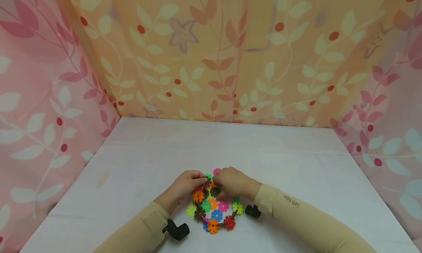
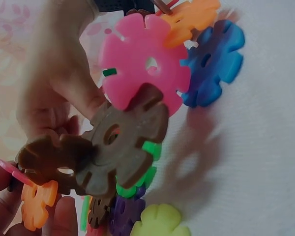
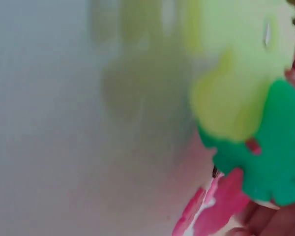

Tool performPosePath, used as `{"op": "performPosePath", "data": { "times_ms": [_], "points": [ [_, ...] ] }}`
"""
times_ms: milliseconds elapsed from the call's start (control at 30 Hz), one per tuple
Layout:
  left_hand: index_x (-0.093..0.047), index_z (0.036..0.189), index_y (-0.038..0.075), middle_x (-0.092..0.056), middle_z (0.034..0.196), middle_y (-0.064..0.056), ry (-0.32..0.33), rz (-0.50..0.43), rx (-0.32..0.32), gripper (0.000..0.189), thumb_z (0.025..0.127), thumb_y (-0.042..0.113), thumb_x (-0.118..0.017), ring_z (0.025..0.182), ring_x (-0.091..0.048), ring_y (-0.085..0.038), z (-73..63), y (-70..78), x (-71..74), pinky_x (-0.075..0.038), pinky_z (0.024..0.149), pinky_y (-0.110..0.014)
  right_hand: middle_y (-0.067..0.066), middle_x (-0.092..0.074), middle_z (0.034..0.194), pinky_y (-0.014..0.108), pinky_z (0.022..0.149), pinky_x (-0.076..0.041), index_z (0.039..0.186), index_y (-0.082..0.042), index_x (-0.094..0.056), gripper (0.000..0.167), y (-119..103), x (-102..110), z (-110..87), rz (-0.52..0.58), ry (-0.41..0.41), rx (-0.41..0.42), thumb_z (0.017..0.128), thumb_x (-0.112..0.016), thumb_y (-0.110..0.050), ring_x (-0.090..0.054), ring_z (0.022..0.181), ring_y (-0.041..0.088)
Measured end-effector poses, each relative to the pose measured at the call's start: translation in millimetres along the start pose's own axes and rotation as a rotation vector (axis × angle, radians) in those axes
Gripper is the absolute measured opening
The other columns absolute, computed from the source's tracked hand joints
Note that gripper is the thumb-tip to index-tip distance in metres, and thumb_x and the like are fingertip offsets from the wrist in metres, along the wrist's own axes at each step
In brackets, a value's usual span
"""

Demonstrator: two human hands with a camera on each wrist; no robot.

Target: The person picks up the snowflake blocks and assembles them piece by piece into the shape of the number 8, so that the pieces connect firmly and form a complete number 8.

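Slotted plastic flower discs in many colours are joined into a chain, bent into a loop on the white table. My left hand [image 1: 184, 186] pinches a brown flower disc [image 1: 207, 181] at the far end of the loop. Close to it, my right hand [image 1: 234, 180] curls its fingers round the chain; its fingertips are partly hidden. In the left wrist view a large brown disc [image 2: 123, 142] overlaps another brown disc [image 2: 54, 157] between the hands. The right wrist view shows a pale yellow disc [image 3: 231, 98] and a green disc [image 3: 270, 152] hanging near the right fingers.
An orange disc [image 1: 213, 226], a red disc [image 1: 229, 222] and a yellow-green disc [image 1: 237, 208] form the loop's near side. Blue [image 1: 216, 215] and pink [image 1: 223, 206] discs lie inside. Black wrist cameras sit on both wrists. Patterned curtains [image 1: 214, 55] enclose the white table [image 1: 280, 154].
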State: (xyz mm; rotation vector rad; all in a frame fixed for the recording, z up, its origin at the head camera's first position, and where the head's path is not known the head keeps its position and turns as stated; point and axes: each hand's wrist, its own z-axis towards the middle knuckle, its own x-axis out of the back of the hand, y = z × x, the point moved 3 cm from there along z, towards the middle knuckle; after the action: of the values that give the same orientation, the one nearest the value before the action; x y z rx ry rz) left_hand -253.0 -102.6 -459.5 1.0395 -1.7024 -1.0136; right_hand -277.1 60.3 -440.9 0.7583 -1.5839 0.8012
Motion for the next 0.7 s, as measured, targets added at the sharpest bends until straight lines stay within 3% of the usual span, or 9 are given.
{"op": "performPosePath", "data": {
  "times_ms": [167,400,500,600,700],
  "points": [
    [-0.067,0.086,0.006,-0.060,0.083,-0.001,-0.001,-0.002,-0.008,0.020,0.087,0.025,-0.062,0.076,-0.049,-0.017,-0.7,0.5,0.2,-0.043,0.065,-0.025,-0.011,-0.046,0.072,0.020,0.062,-0.041,0.082,-0.016,-0.058,0.030,0,-1,2.1,0.109,-0.076,-0.050,0.070,-0.078,-0.035,-0.043,0.067,0.007],
    [-0.067,0.087,0.006,-0.061,0.083,-0.001,-0.004,-0.017,0.003,0.021,0.087,0.026,-0.062,0.075,-0.050,-0.017,-2.9,3.0,-0.1,-0.044,0.064,-0.025,-0.009,-0.048,0.069,0.020,0.059,-0.042,0.081,-0.019,-0.054,0.024,7,-3,0.9,0.359,-0.134,-0.075,0.072,-0.076,-0.012,-0.045,0.066,0.007],
    [-0.067,0.089,0.006,-0.061,0.084,-0.002,-0.005,-0.045,0.020,0.021,0.087,0.026,-0.063,0.074,-0.051,-0.016,-3.7,3.9,0.1,-0.046,0.063,-0.025,-0.010,-0.051,0.068,0.020,0.059,-0.042,0.081,-0.016,-0.062,0.014,12,3,-1.1,0.405,-0.073,-0.058,0.076,-0.071,-0.007,-0.045,0.063,0.007],
    [-0.066,0.089,0.004,-0.062,0.085,-0.002,-0.010,-0.067,0.030,0.021,0.087,0.024,-0.062,0.072,-0.053,-0.015,-3.7,4.1,0.4,-0.048,0.062,-0.025,-0.011,-0.055,0.070,0.019,0.061,-0.044,0.080,-0.013,-0.069,0.002,16,14,-2.2,0.393,0.051,-0.043,0.080,-0.069,-0.011,-0.046,0.063,0.006],
    [-0.065,0.090,0.003,-0.063,0.086,-0.003,-0.019,-0.072,0.029,0.021,0.088,0.024,-0.061,0.073,-0.054,-0.015,-3.4,4.4,0.0,-0.049,0.062,-0.026,-0.007,-0.062,0.072,0.019,0.061,-0.046,0.079,-0.012,-0.072,0.006,17,23,-3.9,0.398,0.154,-0.043,0.082,-0.068,-0.015,-0.049,0.063,0.005]
  ]
}}
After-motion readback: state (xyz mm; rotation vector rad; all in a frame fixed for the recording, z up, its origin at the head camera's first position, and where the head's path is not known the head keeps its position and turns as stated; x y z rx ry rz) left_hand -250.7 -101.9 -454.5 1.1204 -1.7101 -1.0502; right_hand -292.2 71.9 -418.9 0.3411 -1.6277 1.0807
